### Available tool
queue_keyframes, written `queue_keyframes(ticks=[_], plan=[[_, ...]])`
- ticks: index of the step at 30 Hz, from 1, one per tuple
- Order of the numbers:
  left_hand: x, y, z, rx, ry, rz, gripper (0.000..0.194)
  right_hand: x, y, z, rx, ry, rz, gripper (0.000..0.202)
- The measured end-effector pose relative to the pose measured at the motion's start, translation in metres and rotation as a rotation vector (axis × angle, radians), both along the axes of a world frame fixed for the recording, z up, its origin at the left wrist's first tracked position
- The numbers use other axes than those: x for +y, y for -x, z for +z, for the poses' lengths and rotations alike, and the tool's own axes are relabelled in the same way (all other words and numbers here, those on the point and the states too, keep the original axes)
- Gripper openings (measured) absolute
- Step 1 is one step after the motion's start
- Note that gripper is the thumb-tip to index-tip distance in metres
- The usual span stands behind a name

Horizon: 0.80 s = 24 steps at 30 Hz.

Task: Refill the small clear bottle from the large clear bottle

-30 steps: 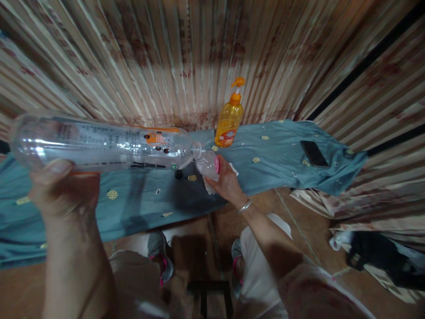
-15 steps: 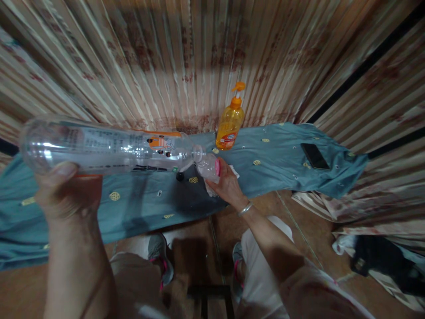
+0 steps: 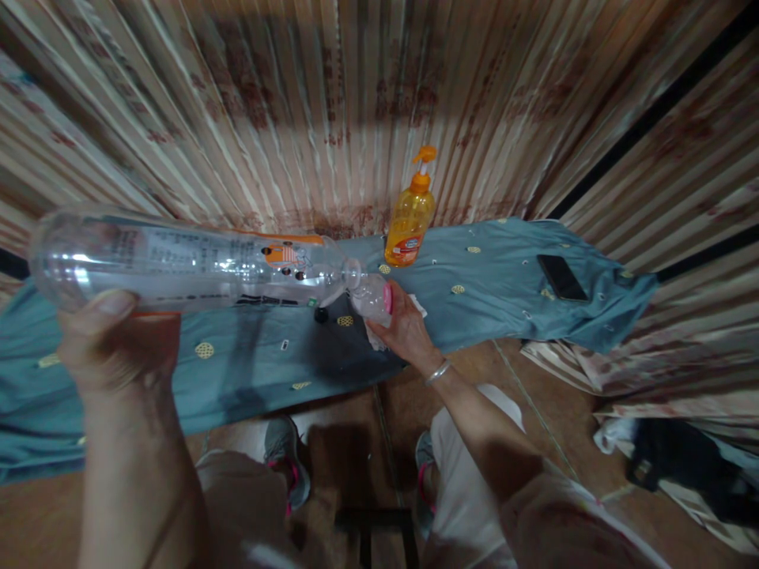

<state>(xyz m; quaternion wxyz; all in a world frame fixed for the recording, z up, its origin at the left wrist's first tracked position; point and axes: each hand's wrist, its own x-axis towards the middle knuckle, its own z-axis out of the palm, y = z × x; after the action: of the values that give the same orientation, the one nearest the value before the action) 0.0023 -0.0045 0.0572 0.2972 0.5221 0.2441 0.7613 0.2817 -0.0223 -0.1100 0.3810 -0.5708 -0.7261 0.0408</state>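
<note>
A large clear plastic bottle (image 3: 195, 269) with an orange printed label lies level in the air, its neck pointing right. My left hand (image 3: 118, 324) is wrapped round its base end, thumb on the near side. Its mouth meets a small clear bottle (image 3: 371, 299) with a pink part at its right end. My right hand (image 3: 409, 324) grips that small bottle. Whether the two mouths touch, I cannot tell exactly. Below the big bottle's neck a small black round thing (image 3: 321, 314) sits on the cloth. A whitish crumpled piece is partly hidden behind my right fingers.
An orange pump bottle (image 3: 409, 225) stands at the back of the teal cloth (image 3: 486, 269), against a striped curtain (image 3: 285, 118). A black phone (image 3: 562, 278) lies at the right. Dark clothing (image 3: 681, 474) is low at the right, and a dark stool edge (image 3: 373, 519) shows below.
The large bottle's base and my left hand have shifted very slightly left. My right hand and the small bottle look the same.
</note>
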Motion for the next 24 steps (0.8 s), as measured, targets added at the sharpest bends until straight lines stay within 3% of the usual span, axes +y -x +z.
queue_keyframes(ticks=[7, 15, 24], plan=[[0.0005, 0.0048, -0.0056, -0.005, 0.003, 0.014, 0.068, -0.0007, 0.0003, 0.0012, -0.018, 0.007, -0.005, 0.081], [0.0005, -0.0006, 0.001, 0.02, 0.005, 0.0, 0.079, -0.0002, -0.001, -0.0007, -0.005, 0.011, 0.004, 0.081], [-0.0017, 0.0011, -0.0023, -0.001, 0.002, 0.01, 0.072, -0.0005, 0.0006, 0.0006, -0.016, -0.007, -0.003, 0.08]])
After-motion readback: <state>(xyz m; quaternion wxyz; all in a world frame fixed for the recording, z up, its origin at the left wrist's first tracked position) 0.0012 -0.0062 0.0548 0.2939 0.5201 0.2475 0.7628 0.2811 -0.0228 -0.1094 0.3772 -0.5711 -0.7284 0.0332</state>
